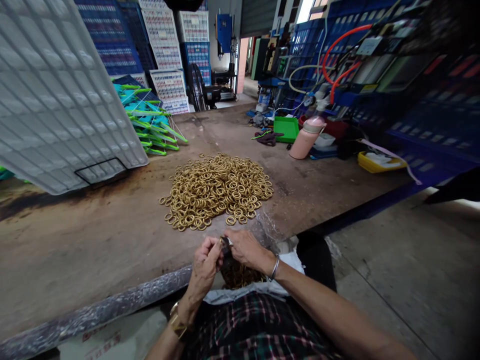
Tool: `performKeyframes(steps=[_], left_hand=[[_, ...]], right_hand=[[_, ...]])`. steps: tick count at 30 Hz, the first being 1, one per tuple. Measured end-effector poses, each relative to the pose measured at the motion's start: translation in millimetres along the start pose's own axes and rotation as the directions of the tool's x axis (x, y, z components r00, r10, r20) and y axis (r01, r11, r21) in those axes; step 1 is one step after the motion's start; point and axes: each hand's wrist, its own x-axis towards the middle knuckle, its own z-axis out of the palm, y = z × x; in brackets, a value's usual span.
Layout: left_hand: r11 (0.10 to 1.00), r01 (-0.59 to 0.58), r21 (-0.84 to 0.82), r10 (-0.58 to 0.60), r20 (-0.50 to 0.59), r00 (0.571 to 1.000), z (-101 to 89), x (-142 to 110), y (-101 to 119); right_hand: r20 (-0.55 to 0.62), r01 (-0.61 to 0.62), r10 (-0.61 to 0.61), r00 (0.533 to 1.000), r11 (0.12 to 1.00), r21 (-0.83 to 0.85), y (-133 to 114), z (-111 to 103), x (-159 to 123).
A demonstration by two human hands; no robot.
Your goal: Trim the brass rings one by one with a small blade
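In front of me a heap of gold-coloured metal rings (221,187) lies on the brown worktop (142,240). At the table's near edge my left hand (205,262) pinches a small gold ring (221,241) between thumb and finger. My right hand (247,248) is closed close beside it, fingers almost touching the left. It grips a small item with a pale bit showing, mostly hidden by the fingers. Below both hands, over my lap, more rings (243,277) lie in a white sack (240,295).
A tall grey plastic crate (71,95) stands at left, with green and blue hangers (153,120) behind it. Toward the right are a pink bottle (305,140), a green tray (286,129) and a yellow tray (380,162). Stacked crates (161,35) and a fan (198,87) stand farther back.
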Motion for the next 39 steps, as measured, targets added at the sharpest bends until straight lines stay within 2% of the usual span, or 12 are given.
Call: performKeyframes(steps=[2,5,9,14,19,22,25,33,39], left_hand=[[0.998,0.025,-0.056,-0.022,0.054,0.998,2.6,-5,2],[0.964,0.113,-0.239,-0.083,0.134,0.988,7.7,-10,4],[0.899,0.186,-0.397,-0.143,0.135,0.980,9.5,-7,6],[0.858,0.232,-0.458,-0.201,0.116,0.973,3.5,-1,7],[0.728,0.321,-0.606,-0.268,0.179,0.947,-3.1,4,6],[0.681,0.344,-0.646,-0.333,0.145,0.932,-5.2,8,5],[0.713,0.321,-0.624,-0.341,0.093,0.936,-5.2,11,5],[0.809,0.257,-0.528,-0.257,0.076,0.964,-0.2,14,7],[0.896,0.183,-0.404,-0.206,-0.013,0.978,4.0,17,2]], right_hand=[[-0.016,-0.072,0.071,0.997,0.997,-0.040,5,2,2],[-0.090,-0.166,0.160,0.983,0.984,-0.063,14,3,5],[-0.194,-0.224,0.212,0.958,0.974,-0.040,18,2,13],[-0.171,-0.307,0.291,0.941,0.949,-0.076,15,0,24],[-0.194,-0.318,0.299,0.934,0.946,-0.071,14,-2,24],[-0.201,-0.316,0.298,0.933,0.947,-0.060,15,-2,23],[-0.190,-0.323,0.307,0.933,0.945,-0.060,16,-3,23],[-0.185,-0.296,0.276,0.943,0.951,-0.093,18,0,23],[-0.240,-0.300,0.282,0.929,0.953,-0.041,21,2,22]])
